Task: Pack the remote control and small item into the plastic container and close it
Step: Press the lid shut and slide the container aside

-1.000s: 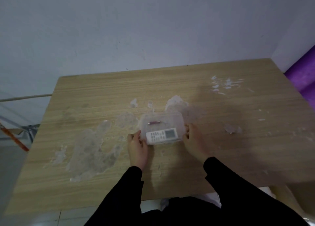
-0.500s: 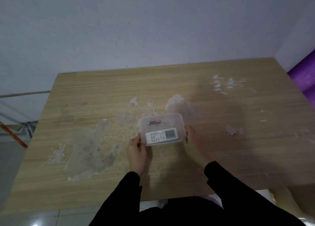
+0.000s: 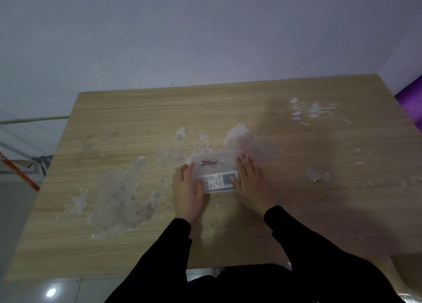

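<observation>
The translucent plastic container (image 3: 215, 165) is gripped from both sides. The left hand (image 3: 187, 192) is laid against its left end, with the fingers extended along that edge and the thumb resting over the near left corner of the lid. The right hand (image 3: 250, 184) is pressed on the right end, its fingers stretched forward to the far right corner and its thumb set on the lid above the display end of the remote. Neither grip is curled into a fist; both are held flat and partly open against the box. Whether the lid is fully snapped down cannot be told.

Through the cloudy plastic, the white remote control (image 3: 220, 180) is seen lying lengthwise along the near side of the container, its button pad to the left and its grey screen to the right. Behind it, along the far side, a slim reddish pen-like item (image 3: 208, 162) is seen lying parallel to it, apart from the remote.

The container is rested on a light wood-grain bench (image 3: 319, 211), near its middle, among pale, patchy residue marks (image 3: 121, 195) spread to the left and behind. Black sleeves (image 3: 303, 238) are seen reaching in from the near edge. A pale wall (image 3: 205, 28) is met by the bench's far edge, and a purple object (image 3: 412, 104) is glimpsed at the right margin.
</observation>
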Demonstrator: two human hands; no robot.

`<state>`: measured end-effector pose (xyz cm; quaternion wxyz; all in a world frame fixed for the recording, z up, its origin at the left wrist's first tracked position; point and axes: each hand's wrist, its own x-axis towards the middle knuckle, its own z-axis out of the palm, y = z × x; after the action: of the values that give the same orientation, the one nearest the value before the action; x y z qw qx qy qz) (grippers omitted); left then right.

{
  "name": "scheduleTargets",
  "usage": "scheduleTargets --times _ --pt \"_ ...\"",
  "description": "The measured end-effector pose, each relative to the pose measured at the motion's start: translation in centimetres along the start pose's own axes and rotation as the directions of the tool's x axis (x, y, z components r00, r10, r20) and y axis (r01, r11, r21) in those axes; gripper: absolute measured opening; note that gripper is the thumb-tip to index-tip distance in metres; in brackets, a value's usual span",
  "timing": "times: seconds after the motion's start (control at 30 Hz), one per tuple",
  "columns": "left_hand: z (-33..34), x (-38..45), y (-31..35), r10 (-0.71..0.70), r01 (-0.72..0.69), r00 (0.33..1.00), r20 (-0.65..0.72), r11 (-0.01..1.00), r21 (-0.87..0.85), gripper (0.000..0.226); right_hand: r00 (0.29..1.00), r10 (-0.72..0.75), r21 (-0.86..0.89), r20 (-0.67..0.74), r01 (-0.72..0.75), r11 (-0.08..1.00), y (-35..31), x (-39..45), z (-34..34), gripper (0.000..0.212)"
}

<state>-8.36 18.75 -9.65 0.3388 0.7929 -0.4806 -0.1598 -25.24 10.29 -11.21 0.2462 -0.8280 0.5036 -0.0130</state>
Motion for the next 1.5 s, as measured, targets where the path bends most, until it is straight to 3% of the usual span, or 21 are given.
scheduleTargets --times 0.1,0.27,0.5,0.67,0.77,0.93,1.13,1.27,1.5 --pt "0.7 1.6 0.6 0.118 -0.128 0.990 0.072 0.979 0.159 0.051 1.000 0.003 -0.007 0.003 -0.003 1.000 0.0 0.0 0.0 0.063" --pt "2.3 2.6 -0.4 0.156 -0.217 0.964 0.216 0.931 0.295 0.060 1.000 0.002 -0.008 0.005 -0.002 1.000 0.0 0.0 0.0 0.063" --pt "2.7 2.6 -1.1 0.185 -0.239 0.955 0.230 0.942 0.236 0.058 1.000 0.006 -0.073 0.003 -0.006 0.997 -0.5 0.3 -1.1 0.064" --pt "2.7 2.6 -0.8 0.188 -0.236 0.959 0.214 0.944 0.228 0.060 0.993 -0.092 -0.120 -0.072 0.083 0.989 -1.2 2.2 -2.1 0.061" --pt "2.6 2.4 -0.5 0.184 -0.241 0.957 0.224 0.935 0.259 0.061 0.991 -0.130 -0.015 -0.028 0.130 0.991 -0.7 2.5 -1.1 0.064" --pt "2.3 3.9 0.3 0.209 -0.313 0.938 0.277 0.853 0.418 0.058 0.985 -0.136 -0.036 -0.105 0.133 0.990 -0.6 2.6 -0.5 0.074" --pt "2.6 4.9 -0.3 0.310 -0.438 0.880 0.361 0.823 0.361 0.070 0.980 -0.187 -0.135 -0.063 0.177 0.975 -0.5 3.6 -0.8 0.074" --pt "2.5 5.4 -0.3 0.320 -0.438 0.876 0.362 0.842 0.315 0.070 0.964 -0.265 -0.141 -0.035 0.257 0.956 0.0 3.9 -0.6 0.080" --pt "2.8 5.9 -0.7 0.290 -0.422 0.878 0.380 0.843 0.332 0.074 0.969 -0.247 -0.111 -0.024 0.243 0.964 0.4 4.6 -0.6 0.080"
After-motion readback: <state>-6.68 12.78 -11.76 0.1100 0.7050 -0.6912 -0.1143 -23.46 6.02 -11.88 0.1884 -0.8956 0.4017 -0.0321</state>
